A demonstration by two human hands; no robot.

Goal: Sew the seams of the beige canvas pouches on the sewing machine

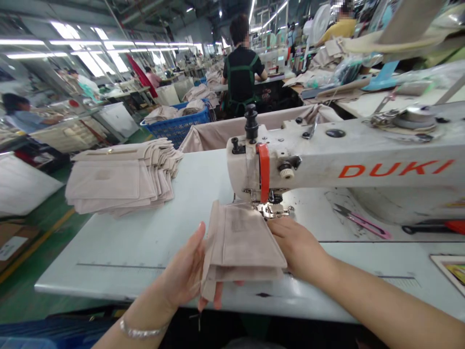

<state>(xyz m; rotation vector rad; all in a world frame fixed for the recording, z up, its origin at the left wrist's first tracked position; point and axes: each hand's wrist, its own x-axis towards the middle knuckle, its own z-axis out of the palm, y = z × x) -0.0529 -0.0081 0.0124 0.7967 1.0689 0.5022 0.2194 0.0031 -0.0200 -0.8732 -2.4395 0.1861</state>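
Observation:
A beige sewn fabric piece with a flat pocket panel [247, 237] lies partly under the sewing machine's presser foot [272, 211], its near edge lifted off the table. My left hand [189, 271] grips its left side, thumb up along the edge and several fingertips showing beneath. Against the right edge, close to the presser foot, my right hand [296, 247] holds the fabric; its fingertips are partly hidden. The white sewing machine [308, 155] with an orange guard [264, 172] stands over the work.
A stack of similar beige pieces [119, 179] rests at the table's left. Pink thread snips [363, 220] and a black-and-red tool [432, 228] lie under the machine arm. Behind are a cloth-lined bin [218, 131], a blue basket [178, 123] and a co-worker [242, 72].

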